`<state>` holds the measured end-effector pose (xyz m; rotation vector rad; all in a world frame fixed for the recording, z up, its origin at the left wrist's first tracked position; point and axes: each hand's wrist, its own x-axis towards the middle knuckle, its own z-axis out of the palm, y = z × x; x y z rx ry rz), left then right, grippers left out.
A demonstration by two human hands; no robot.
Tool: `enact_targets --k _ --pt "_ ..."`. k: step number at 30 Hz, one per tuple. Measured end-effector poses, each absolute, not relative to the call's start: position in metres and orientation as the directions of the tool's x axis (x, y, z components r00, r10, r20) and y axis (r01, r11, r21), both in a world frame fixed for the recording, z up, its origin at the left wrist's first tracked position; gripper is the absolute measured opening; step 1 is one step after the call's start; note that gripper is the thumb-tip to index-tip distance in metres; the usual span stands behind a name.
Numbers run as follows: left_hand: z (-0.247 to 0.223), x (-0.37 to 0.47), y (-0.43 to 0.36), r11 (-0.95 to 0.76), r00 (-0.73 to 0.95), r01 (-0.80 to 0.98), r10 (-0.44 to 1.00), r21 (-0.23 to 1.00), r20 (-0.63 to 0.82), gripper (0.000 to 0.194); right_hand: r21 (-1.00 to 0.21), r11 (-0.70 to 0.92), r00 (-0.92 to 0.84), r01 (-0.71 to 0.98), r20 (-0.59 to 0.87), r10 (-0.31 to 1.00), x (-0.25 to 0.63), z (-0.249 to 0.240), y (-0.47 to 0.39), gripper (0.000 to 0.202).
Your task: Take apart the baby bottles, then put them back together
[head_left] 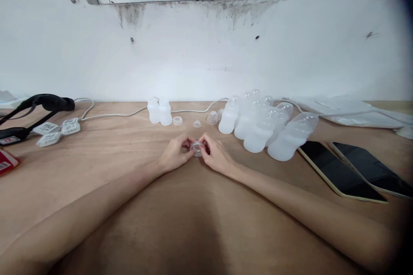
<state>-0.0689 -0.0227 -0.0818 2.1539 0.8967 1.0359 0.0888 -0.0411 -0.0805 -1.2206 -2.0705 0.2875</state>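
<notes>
at the middle of the bench [97,189], the left hand [176,157] and right hand [217,157] are both pinching a small clear ring [196,148], which is likely slipping free if either grip is loosening.

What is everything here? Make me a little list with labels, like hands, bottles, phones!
left hand: pinches the ring from the left
right hand: pinches the ring from the right
ring: small, clear, held between both hands just above the table
table: bare wood
bottles: a cluster of capped white ones lying right of the hands
small bottles: two, upright, behind the hands
loose parts: a ring, a small teat and clear caps near the small bottles
phones: two, dark screens, far right
strap: black, far left
</notes>
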Motion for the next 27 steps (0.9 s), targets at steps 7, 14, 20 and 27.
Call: enact_targets --k 7,14,20,27 --pt "-0.0844 -0.0713 -0.0202 -0.506 0.466 0.307 0.818 0.806 0.337 0.015 -0.519 0.561 -0.364 0.644 0.437 0.823 0.0887 -0.0754 -0.0436 0.006" --pt "-0.0811 -0.0688 -0.0216 -0.568 0.446 0.338 0.799 0.750 0.404 0.010 -0.557 0.537 -0.357 0.633 0.405 0.842 0.0881 -0.0774 -0.0421 0.016" --pt "-0.0821 -0.0653 -0.0197 -0.605 0.447 0.390 0.783 0.694 0.431 0.008 -0.531 0.540 -0.355 0.653 0.415 0.838 0.0870 -0.0784 -0.0422 0.017" --pt "-0.0784 -0.0723 -0.0279 -0.630 0.451 0.475 0.774 0.614 0.445 0.020 -0.567 0.599 -0.387 0.565 0.459 0.799 0.0889 -0.0767 -0.0403 0.030"
